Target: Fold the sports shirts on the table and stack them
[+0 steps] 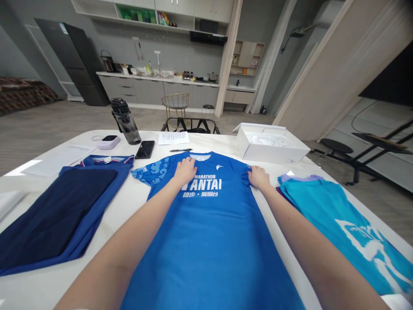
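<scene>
A blue T-shirt (209, 232) with white lettering lies front up on the white table, its collar toward the far side. Its patterned left sleeve (153, 170) is spread out, while the right sleeve is mostly out of sight near my right hand. My left hand (186, 170) rests on the chest beside the collar, fingers laid on the fabric and covering part of the print. At the right shoulder edge, my right hand (259, 176) has its fingers closed on the cloth; the fingertips are partly hidden.
Folded dark navy and blue clothes (61, 211) lie at left, a turquoise shirt (325, 206) at right. Farther back are a water bottle (127, 125), phone (145, 150), pen (180, 150), printed paper (174, 137) and an open white box (271, 150). A chair (190, 125) stands beyond the table.
</scene>
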